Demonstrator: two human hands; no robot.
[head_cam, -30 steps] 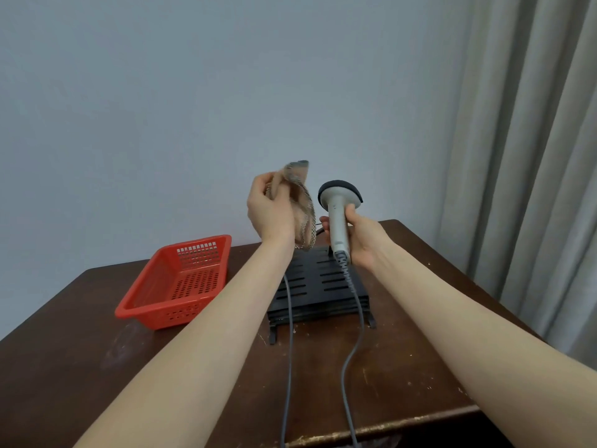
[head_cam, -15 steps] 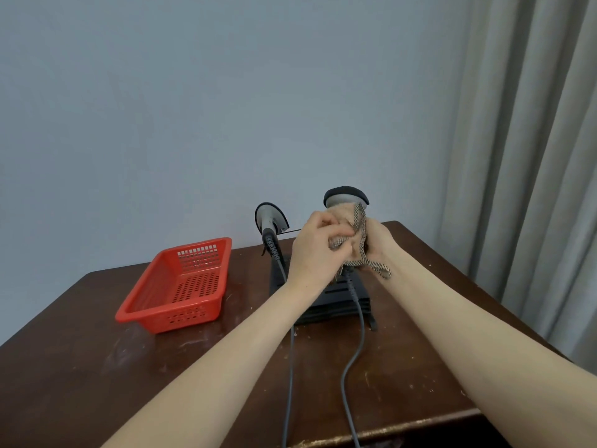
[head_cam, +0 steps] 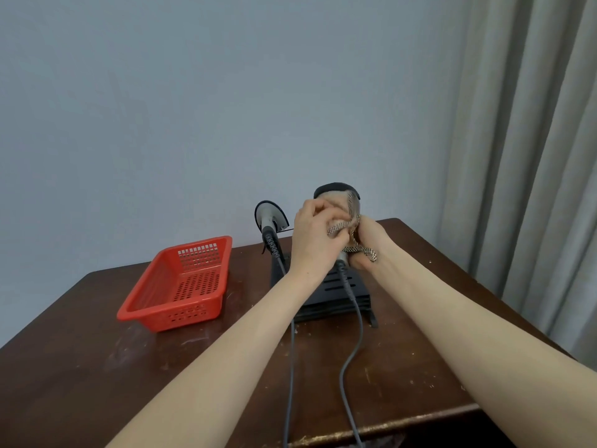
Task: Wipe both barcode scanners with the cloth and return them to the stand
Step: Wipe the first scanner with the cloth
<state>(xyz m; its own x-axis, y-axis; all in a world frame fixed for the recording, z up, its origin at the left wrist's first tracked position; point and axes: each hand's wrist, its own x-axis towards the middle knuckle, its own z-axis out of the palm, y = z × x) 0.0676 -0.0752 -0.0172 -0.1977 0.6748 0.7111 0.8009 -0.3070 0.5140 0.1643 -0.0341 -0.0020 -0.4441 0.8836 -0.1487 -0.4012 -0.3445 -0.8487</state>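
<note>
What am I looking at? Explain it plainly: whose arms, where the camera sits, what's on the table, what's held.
No machine here: these are a person's two bare arms, filmed by one camera worn on their head, looking forward and down. The right hand grips a grey barcode scanner by its handle, while the left hand presses a checked cloth against it. On the brown table sit a black stand, with a second scanner upright at its back left, and a red basket further left. Two grey cables trail toward the near edge.
</note>
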